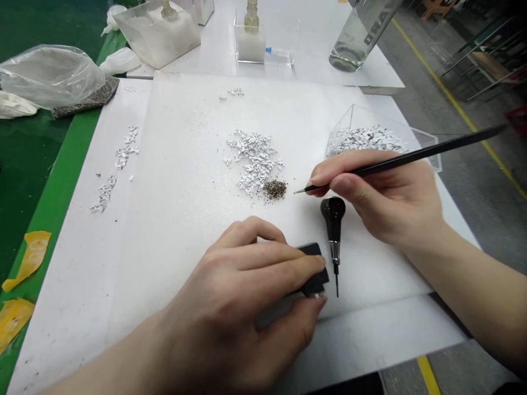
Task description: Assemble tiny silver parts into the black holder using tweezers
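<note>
While right hand (387,197) pinches slender black probe (405,157) pen-style, fingers narrow near its tip, point just beside dark granule pile (275,189), left hand (234,296) curls around small black block (316,269). Precision screwdriver (333,230) lies between hands on white sheet (173,137). Low grip favors steady control.

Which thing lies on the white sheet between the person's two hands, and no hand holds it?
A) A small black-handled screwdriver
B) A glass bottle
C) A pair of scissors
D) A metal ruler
A. The small black-handled screwdriver lies on the white sheet, while the left hand grips a small black object and the right hand holds a thin black pick.
</note>
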The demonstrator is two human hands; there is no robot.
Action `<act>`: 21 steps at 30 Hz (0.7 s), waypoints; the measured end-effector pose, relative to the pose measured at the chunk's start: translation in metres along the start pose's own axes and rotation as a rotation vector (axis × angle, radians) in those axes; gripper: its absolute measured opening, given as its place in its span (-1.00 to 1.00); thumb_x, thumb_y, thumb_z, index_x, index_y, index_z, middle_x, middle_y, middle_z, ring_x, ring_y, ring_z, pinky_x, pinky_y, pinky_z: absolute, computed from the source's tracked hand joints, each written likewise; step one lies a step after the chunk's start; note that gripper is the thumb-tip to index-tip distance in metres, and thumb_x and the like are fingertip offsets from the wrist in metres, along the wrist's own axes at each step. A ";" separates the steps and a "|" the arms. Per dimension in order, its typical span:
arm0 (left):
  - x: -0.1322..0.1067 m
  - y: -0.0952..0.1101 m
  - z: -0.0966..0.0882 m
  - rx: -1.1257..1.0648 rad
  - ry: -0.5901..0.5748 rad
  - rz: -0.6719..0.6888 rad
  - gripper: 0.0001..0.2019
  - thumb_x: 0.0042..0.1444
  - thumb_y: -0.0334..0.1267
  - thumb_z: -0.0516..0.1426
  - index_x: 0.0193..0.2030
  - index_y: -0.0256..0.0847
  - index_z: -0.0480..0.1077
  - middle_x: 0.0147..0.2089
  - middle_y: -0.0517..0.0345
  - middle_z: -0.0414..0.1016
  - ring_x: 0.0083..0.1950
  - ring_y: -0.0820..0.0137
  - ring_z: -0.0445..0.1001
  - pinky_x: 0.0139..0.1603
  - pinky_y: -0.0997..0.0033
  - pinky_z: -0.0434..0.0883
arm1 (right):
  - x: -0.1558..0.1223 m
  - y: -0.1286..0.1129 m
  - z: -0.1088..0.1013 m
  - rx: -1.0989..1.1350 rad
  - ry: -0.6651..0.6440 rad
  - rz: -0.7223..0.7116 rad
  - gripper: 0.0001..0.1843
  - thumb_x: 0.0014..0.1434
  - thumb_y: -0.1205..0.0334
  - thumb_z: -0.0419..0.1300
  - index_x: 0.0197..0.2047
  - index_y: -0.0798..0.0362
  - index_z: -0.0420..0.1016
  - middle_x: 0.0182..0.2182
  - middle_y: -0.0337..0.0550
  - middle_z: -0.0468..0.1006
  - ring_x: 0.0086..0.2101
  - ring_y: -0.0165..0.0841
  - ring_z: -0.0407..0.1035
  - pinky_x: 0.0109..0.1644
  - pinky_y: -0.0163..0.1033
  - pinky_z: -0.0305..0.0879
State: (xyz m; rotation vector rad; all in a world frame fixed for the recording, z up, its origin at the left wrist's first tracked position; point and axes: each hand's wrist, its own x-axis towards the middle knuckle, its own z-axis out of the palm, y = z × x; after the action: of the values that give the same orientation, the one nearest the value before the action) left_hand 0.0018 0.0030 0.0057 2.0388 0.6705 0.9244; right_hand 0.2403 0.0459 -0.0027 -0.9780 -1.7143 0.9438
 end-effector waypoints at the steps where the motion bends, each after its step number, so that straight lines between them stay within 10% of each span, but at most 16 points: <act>1: 0.000 0.001 0.000 0.017 0.023 0.004 -0.75 0.22 -0.51 0.27 0.02 -0.26 0.59 -0.18 0.14 0.74 -0.22 0.38 0.61 0.00 0.27 0.62 | -0.002 -0.003 -0.002 0.049 -0.003 -0.018 -0.89 0.41 0.16 0.34 -0.12 -0.13 0.74 -0.22 -0.19 0.74 -0.22 -0.25 0.62 -0.12 -0.14 0.62; 10: 0.000 -0.001 0.000 0.055 0.023 -0.019 -0.84 0.25 -0.42 0.24 -0.07 -0.17 0.60 -0.22 0.10 0.74 -0.26 0.32 0.60 -0.10 0.20 0.61 | -0.019 -0.025 -0.011 0.199 -0.431 -0.114 -0.87 0.44 0.31 0.27 -0.02 0.05 0.67 -0.18 -0.05 0.69 -0.15 -0.22 0.65 -0.06 -0.11 0.66; 21: 0.000 -0.001 0.001 0.073 0.005 0.000 -0.86 0.28 -0.42 0.22 -0.14 -0.15 0.61 -0.21 0.13 0.75 -0.28 0.38 0.63 -0.04 0.26 0.60 | -0.015 -0.025 -0.007 0.080 -0.436 -0.271 -0.88 0.39 0.32 0.33 -0.04 0.02 0.69 -0.23 -0.07 0.74 -0.16 -0.26 0.66 -0.07 -0.22 0.63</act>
State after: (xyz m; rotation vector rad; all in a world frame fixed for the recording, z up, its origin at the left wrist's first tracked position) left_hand 0.0022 0.0028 0.0044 2.1008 0.7163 0.9178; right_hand 0.2459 0.0233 0.0167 -0.4890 -2.0874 1.0870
